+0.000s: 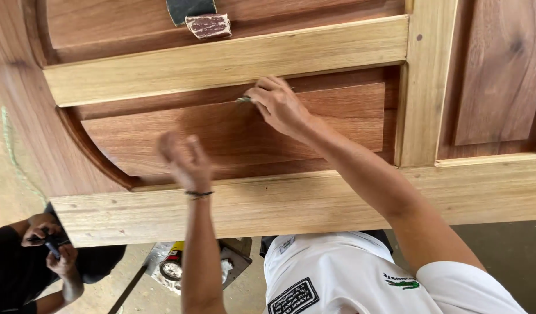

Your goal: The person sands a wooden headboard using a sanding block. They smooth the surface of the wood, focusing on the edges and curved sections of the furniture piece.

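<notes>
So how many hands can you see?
4. The left hand hovers blurred over the door panel; the right hand pinches a small tool against it. Another person's two hands are bottom left.

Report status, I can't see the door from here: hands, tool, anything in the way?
Right hand pinching small tool on door panel. Left hand blurred, open. Sanding block above, clear.

One wooden door [268,203] is seen. Two bare hands are counted on it: left hand [186,160], right hand [278,104]. One sanding block [208,25] is noted. One bystander [29,256] is seen. One can [172,263] is seen below.
</notes>
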